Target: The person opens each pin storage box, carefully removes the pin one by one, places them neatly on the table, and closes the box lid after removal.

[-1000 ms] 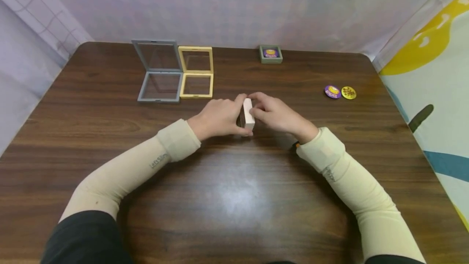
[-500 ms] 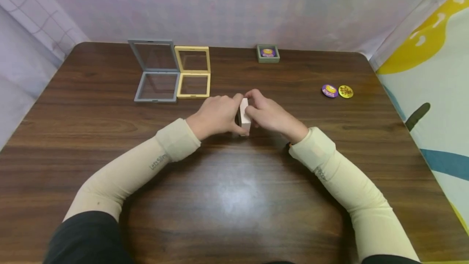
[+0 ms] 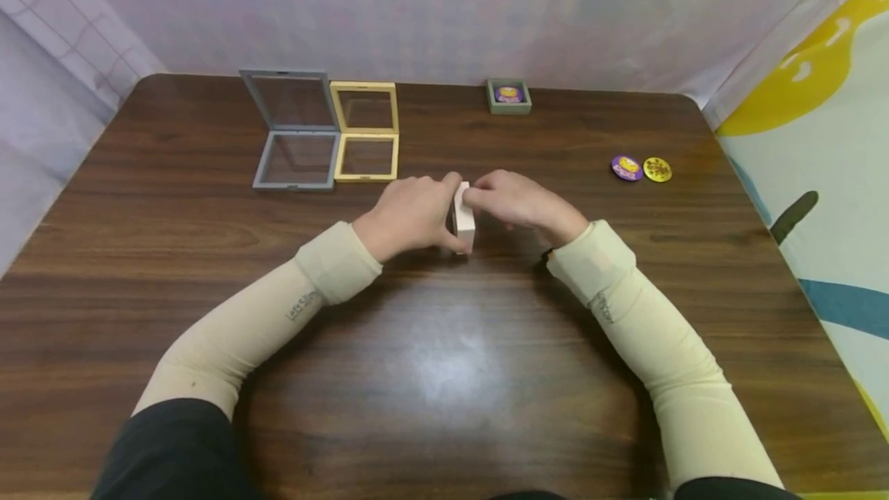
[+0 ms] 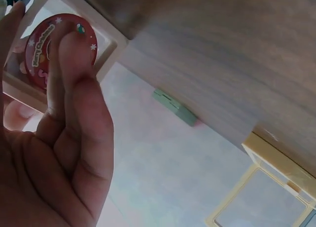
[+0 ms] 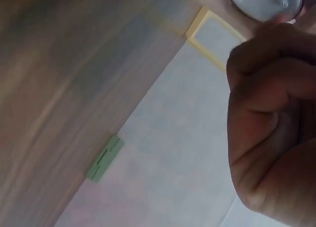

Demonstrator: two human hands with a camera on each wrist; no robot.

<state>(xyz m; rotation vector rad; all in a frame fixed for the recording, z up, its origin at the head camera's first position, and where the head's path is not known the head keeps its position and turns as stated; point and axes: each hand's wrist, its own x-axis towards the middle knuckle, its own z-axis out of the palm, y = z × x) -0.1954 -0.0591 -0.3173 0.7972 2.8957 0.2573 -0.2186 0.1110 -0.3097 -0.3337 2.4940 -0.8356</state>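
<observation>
My left hand [image 3: 417, 211] grips a small white-pink display frame [image 3: 465, 216], which stands on edge above the table. In the left wrist view a round red badge [image 4: 40, 49] with "Merry Christmas" lettering sits against the frame's clear film, with my left fingers over part of it. The badge's silvery back [image 5: 266, 4] shows in the right wrist view. My right hand [image 3: 524, 203] is at the frame's right side, fingers curled and thumb at its upper edge. How its other fingertips meet the frame is partly hidden.
Open grey [image 3: 295, 188] and yellow [image 3: 366, 177] frames stand at the back left. A green frame [image 3: 509, 108] holding a purple badge is at the back. Purple [image 3: 627, 168] and yellow [image 3: 657, 170] badges lie on the right. A cloth wall [image 3: 444, 14] borders the table.
My right index finger has drawn back from behind the frame's far end, and the fingers are more curled now. The left hand keeps its grip. The view has shifted slightly.
</observation>
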